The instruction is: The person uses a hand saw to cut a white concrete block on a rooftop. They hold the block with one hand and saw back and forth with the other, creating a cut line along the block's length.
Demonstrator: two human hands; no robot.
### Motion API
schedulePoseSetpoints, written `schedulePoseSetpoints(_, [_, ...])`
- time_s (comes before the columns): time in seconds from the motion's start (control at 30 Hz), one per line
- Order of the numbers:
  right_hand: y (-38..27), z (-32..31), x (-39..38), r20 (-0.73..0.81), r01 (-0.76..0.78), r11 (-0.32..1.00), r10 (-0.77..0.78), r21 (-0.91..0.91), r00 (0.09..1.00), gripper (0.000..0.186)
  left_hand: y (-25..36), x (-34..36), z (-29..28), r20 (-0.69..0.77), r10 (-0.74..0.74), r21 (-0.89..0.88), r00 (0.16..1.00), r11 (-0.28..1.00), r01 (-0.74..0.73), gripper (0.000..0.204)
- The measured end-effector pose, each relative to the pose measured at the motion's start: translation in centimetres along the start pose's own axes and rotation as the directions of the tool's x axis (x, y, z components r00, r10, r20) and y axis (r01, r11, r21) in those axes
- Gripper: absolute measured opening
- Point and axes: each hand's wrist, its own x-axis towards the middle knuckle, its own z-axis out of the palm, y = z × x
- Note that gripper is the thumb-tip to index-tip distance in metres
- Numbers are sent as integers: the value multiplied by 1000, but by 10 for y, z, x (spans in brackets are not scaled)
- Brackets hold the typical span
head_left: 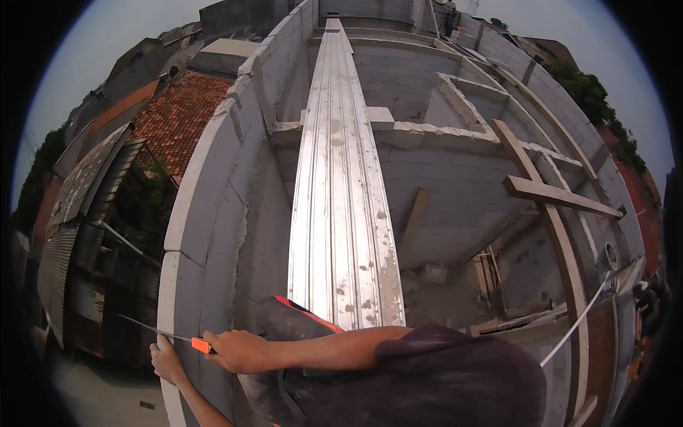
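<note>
My right hand point(238, 351) is closed around the orange-and-black handle of a hand saw point(202, 346). Its thin blade, seen nearly edge-on, lies across the top of a pale block wall point(179, 288) and juts out beyond the outer side; its teeth are too small to make out. Just below the blade, my left hand point(168, 361) grips the wall's outer top edge, thumb upward, with part of the fingers hidden. My right forearm reaches across my body from a dark sleeve, while my left forearm comes up along the wall.
A long ribbed metal deck sheet point(340, 178) runs away from me over the open rooms. Wooden beams point(562, 196) cross at the right. Left of the wall is a drop toward neighbouring tiled roofs point(181, 117). A person point(449, 16) stands far off.
</note>
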Motion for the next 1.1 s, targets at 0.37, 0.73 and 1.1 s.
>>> schedulePoseSetpoints(0.37, [25, -23, -86, 48, -71, 997, 72, -19, 996, 38, -15, 2, 10, 15, -56, 28, 998, 998, 55, 68])
schedulePoseSetpoints(0.73, [27, -36, -118, 67, -129, 990, 126, 57, 990, 36, -19, 1, 13, -66, -10, 8, 998, 1000, 10, 69])
schedulePoseSetpoints(1.1, [9, -3, -12, 23, -17, 999, 16, 32, 1000, 35, -4, 6, 2, 9, -1, -27, 1000, 1000, 1, 65])
